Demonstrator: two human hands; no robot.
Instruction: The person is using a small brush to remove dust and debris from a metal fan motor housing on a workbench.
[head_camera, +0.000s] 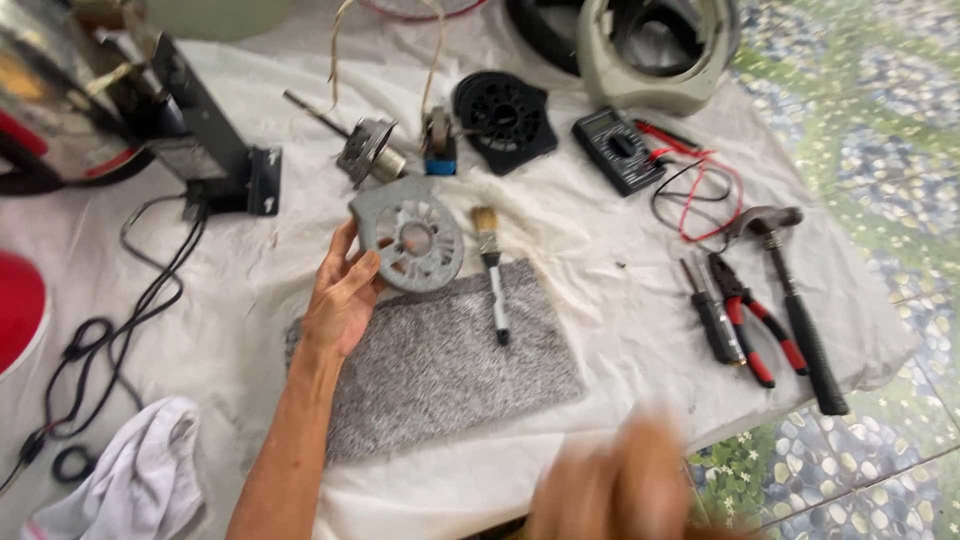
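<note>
My left hand (340, 300) holds a grey round metal motor cover (410, 235) by its left edge, just above a grey fuzzy mat (450, 360). A small paintbrush (491, 270) with a black handle lies across the mat's upper right part, close to the cover. My right hand (610, 490) is a blur at the bottom edge, near me, and I cannot make out its fingers or anything in it.
On the white cloth (600, 270) lie a motor with shaft (365, 150), a black vented cover (505, 120), a multimeter (618, 150) with red and black leads, a hammer (795, 300), red-handled pliers (750, 315), a screwdriver (712, 315). A black cable (120, 320) and white rag (140, 470) lie left.
</note>
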